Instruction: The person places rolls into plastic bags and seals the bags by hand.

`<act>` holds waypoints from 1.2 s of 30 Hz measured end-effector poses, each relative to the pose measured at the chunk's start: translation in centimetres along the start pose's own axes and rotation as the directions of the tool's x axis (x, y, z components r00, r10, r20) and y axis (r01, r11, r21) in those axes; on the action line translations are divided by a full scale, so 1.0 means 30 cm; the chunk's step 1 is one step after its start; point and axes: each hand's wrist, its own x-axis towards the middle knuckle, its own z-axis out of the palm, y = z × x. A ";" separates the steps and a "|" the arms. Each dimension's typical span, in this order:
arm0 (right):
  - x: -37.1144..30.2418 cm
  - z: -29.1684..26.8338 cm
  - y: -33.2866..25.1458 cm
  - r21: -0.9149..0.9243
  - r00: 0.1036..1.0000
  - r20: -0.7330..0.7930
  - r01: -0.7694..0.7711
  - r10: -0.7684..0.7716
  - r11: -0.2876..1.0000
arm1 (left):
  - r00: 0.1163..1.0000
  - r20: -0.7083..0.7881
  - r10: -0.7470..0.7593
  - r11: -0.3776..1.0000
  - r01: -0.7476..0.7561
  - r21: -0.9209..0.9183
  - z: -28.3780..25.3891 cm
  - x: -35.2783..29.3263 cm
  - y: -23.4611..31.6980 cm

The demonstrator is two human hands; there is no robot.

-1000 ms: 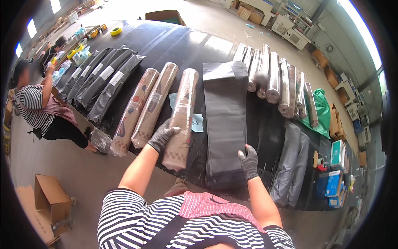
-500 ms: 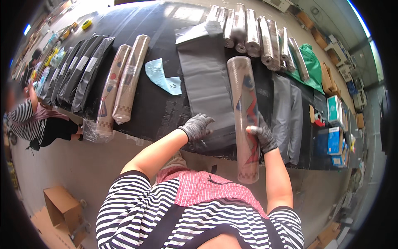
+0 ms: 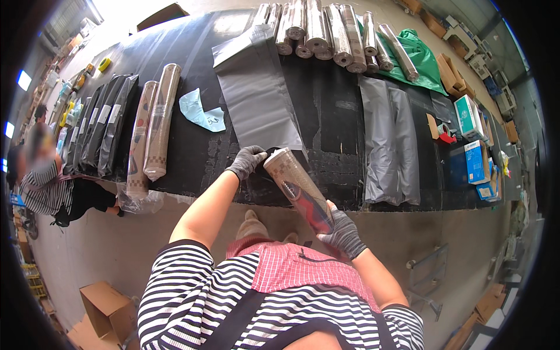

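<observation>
The roll has swung from beside the bag to slant over the surface's near edge, one end now by the bag's near end, roughly lining the two up. The right hand's grip wraps the roll; the left hand curls at the bag's corner (pinching or not, I cannot tell).

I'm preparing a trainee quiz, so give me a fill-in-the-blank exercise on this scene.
1. The person's ____ hand grips the near half of the slanting roll.
2. The torn paper on the table is light ____.
3. Left of that paper, ____ patterned rolls lie side by side.

Missing words: right; blue; two
</observation>
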 end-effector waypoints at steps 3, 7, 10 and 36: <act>-0.007 -0.058 -0.059 -0.159 0.982 0.122 -0.126 0.146 0.979 | 0.975 -0.034 0.219 0.973 -0.215 0.084 0.012 -0.012 -0.008; 0.017 -0.098 -0.059 -0.058 0.982 0.162 -0.090 0.098 0.994 | 0.675 -0.046 0.736 0.551 -0.558 0.620 0.059 -0.122 0.068; 0.068 -0.112 -0.001 0.512 0.968 0.241 -0.072 -0.063 0.856 | 0.487 0.168 0.857 0.236 -0.661 0.712 0.079 -0.187 0.119; 0.824 0.101 -0.270 -0.104 0.972 -0.235 -0.035 0.010 0.994 | 0.985 -0.120 0.121 0.895 -0.056 0.443 -0.135 -0.067 0.023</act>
